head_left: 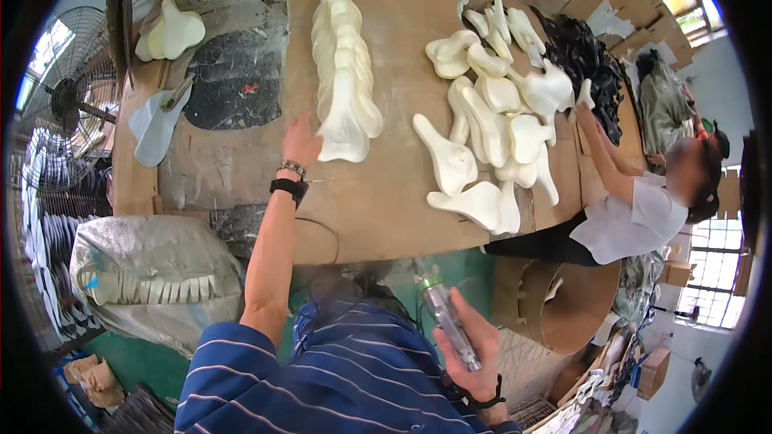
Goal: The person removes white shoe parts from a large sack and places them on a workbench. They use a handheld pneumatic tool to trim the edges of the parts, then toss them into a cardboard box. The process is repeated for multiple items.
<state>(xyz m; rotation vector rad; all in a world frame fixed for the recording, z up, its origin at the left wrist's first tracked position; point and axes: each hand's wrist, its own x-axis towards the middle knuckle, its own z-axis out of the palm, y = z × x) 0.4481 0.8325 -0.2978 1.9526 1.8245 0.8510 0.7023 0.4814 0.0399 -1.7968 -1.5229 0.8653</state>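
Observation:
Cream foam bicycle saddle pads (342, 124) overlap in a long row on the cardboard-covered table. My left hand (301, 142) is beside the near end of this row, at its left edge. Motion smears its fingers, so I cannot tell whether they touch a pad. Low in front of my body, my right hand (474, 345) grips a silvery cylindrical tool (449, 321) with a green band near its upper end. The tool's exact kind is unclear. To the right, more cream saddle pads (482, 124) lie in a loose heap.
A co-worker (639, 213) stands at the right, hands near a pile of black pieces (591, 64). At far left are a large fan (68, 96) and a wrapped bundle (157, 261). A round cardboard drum (579, 305) stands below the table's right side.

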